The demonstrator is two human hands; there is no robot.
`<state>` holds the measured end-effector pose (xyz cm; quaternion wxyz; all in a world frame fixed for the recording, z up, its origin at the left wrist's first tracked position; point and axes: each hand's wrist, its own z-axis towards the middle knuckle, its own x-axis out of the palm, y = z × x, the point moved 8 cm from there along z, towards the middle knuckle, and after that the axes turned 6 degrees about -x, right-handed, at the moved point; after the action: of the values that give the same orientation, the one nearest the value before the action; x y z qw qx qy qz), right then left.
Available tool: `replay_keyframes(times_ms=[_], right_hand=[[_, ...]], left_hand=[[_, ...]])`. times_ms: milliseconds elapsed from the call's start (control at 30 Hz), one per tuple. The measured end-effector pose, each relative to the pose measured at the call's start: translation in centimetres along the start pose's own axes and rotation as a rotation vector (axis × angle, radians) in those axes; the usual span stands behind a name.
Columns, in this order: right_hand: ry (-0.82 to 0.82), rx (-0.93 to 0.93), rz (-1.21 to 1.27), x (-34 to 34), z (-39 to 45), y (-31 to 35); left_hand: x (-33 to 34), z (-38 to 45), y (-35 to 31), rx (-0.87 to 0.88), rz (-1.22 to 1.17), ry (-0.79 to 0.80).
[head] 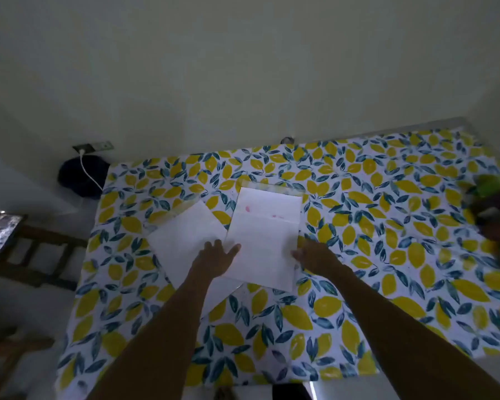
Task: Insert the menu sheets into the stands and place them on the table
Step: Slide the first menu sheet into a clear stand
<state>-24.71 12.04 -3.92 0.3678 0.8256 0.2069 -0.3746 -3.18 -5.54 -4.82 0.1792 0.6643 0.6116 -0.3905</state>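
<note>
Two white menu sheets lie on the lemon-print tablecloth [358, 255]. The left sheet [185, 238] is turned at an angle, with a clear stand edge showing at its far corner. The right sheet [267, 226] lies straighter inside a clear acrylic stand [272, 187] whose far edge shows beyond the paper. My left hand [217, 256] rests flat, fingers spread, across the gap between both sheets. My right hand [313, 258] touches the right sheet's right edge; whether it pinches the sheet is unclear.
A green and dark blurred object [494, 203] sits at the table's right edge. A dark bag [81, 176] with a white cable hangs by the wall socket at the back left. A wooden chair [38, 252] stands left of the table.
</note>
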Motion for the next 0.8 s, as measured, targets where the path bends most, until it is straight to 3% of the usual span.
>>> replay_keyframes(times_ms=[100,333,533,700,800], right_hand=[[0.033,-0.017,-0.046,1.0,1.5,-1.0],[-0.014,0.063,0.157,1.8,2.6,-3.1],[-0.098,0.122,0.19,1.6,1.0,-6.2],[-0.124,-0.066,-0.022,-0.2,-2.0,-7.1],[-0.173,-0.084,0.154,-1.9,-6.0,-7.8]], left_hand=[[0.1,0.3,-0.9,-0.016,-0.028,-0.134],[1.6,-0.5,-1.8,0.007,-0.083,-0.277],[3.5,-2.6,-1.3,-0.104,-0.322,-0.123],[5.0,-5.9,-1.3,-0.001,-0.348,-0.108],[5.5,-8.3,-0.6,0.062,-0.366,-0.125]])
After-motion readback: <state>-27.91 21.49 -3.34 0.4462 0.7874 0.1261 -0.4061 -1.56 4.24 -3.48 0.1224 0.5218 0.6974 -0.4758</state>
